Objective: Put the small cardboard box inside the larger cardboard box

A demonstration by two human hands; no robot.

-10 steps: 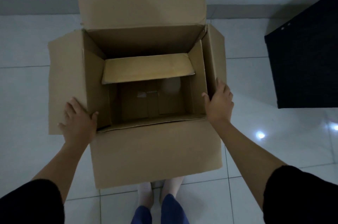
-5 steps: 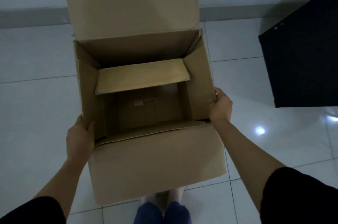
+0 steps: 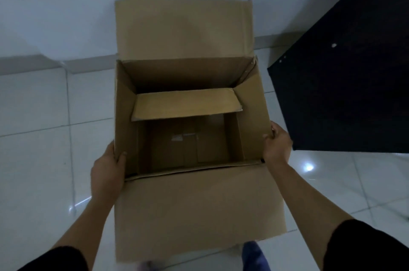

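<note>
I have the big box (image 3: pixel 192 208) held between both hands, open top facing up at me, and everything else is easiest told from it. My left hand (image 3: pixel 106 173) is clamped on its left wall close to the near corner, thumb hooked over the rim to the inside and the rest of the hand flat on the outside, so the wall is pinched between them; the outer fingers are hidden behind the cardboard and I cannot tell how they are spread. My right hand (image 3: pixel 276 146) does the same on the right wall, thumb (image 3: pixel 266 136) over the edge, fingers curled close together round the outside. I grip at the two side walls because that is where the box is stiff and balanced, and it leaves the opening clear. The far flap (image 3: pixel 183 27) stands up toward the wall and the near flap hangs down toward my legs, both out of the way. Inside sits the small box (image 3: pixel 183 144), low down and well below the rim, its own top open, with one of its flaps (image 3: pixel 186 103) folded out at the far side. It looks settled squarely between the side walls, so I judge the putting-in is done or all but done, and my hold now is for steadying or carrying the whole. To the right of the big box, apart from it, is a dark cabinet (image 3: pixel 345 84); beneath is pale tiled floor (image 3: pixel 44 137).
</note>
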